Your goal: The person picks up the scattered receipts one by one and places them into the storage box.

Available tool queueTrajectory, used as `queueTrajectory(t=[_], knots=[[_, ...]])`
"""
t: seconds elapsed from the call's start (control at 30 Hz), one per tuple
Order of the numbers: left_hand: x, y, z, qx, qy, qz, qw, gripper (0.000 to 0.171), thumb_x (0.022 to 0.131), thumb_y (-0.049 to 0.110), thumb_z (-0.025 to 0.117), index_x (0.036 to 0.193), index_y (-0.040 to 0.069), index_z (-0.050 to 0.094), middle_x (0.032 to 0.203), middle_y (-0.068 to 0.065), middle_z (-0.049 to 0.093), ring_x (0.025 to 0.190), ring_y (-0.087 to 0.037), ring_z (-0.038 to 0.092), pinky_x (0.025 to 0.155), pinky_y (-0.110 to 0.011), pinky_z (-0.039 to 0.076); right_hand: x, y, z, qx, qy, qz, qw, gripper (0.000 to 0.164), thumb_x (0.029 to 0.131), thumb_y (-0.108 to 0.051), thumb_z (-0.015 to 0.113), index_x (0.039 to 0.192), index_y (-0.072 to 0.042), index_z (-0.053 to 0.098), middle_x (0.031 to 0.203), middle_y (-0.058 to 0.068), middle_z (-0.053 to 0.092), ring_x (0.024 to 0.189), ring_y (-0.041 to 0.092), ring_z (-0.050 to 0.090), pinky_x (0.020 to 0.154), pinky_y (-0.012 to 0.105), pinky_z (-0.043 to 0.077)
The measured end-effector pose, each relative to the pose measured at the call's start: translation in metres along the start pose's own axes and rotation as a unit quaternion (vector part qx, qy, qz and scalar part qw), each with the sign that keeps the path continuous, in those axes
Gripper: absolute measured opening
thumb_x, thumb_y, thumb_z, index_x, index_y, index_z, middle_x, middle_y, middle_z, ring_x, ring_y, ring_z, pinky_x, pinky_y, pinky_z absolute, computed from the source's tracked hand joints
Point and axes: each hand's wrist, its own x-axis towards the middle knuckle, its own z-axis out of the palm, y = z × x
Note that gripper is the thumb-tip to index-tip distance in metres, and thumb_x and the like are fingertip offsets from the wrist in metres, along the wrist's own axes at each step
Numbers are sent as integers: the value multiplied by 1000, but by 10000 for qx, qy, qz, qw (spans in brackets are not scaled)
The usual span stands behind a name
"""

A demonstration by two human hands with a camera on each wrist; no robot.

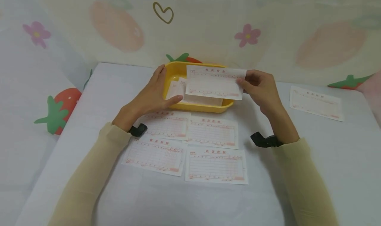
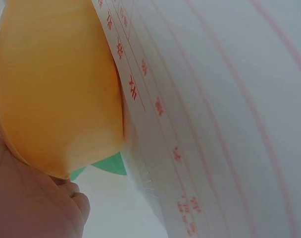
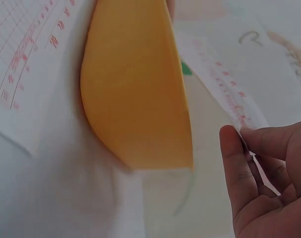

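Slips (image 1: 216,168) read "收款收据"; the backdrop (image 1: 202,31) reads "appy".

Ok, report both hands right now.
Left hand: closed, holding the yellow tray.
Right hand: closed, pinching a printed slip.

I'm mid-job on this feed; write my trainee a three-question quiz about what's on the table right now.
1. How many printed slips lie on the table in front of the yellow tray?
2. True or false: the left hand holds the raised slip.
3. In the head view, the lone slip lies: (a) inside the tray, (b) right of it, (c) left of it.

Key: 1. Four. 2. False; the right hand pinches it. 3. b.
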Motion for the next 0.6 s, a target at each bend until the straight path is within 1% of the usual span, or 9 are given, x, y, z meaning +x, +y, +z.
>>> queueTrajectory(t=[0.17,0.27,0.4,0.53,0.6], knots=[[1,-1,2,-51,18,-1,10000,126,91,75,60,169,8,-13,179,-9,-15,168,-32,3,136,-53,18,3,-8,21,-353,-258,-175,9989,32,102,-22,71,128,-4,71,121,11,70,95,18,67,80,12,59],[0,-2,2,-55,56,19,10000,126,90,75,61,170,10,-12,180,-9,-14,168,-33,5,135,-54,21,5,-10,34,-430,-399,-235,9980,31,102,-21,71,127,-3,72,120,13,71,95,20,66,79,12,58],[-1,-1,-1,-52,30,38,10000,127,90,75,61,170,8,-12,180,-10,-13,168,-34,5,135,-55,21,6,-14,48,-417,-571,-247,9972,30,102,-20,72,127,-2,72,120,15,72,97,22,67,80,13,59],[0,0,-3,-145,-37,-6,9999,129,89,76,63,169,8,-12,179,-10,-14,168,-34,5,134,-55,22,7,-17,57,-483,-731,-289,9957,30,101,-18,73,125,-1,72,119,16,73,97,24,67,78,14,57],[1,0,-2,-206,-68,-51,9998,130,89,77,63,169,9,-13,180,-8,-15,168,-33,4,134,-55,21,7,-16,61,-623,-798,-388,9941,29,100,-18,73,124,-1,72,117,17,74,96,25,67,79,16,56]])
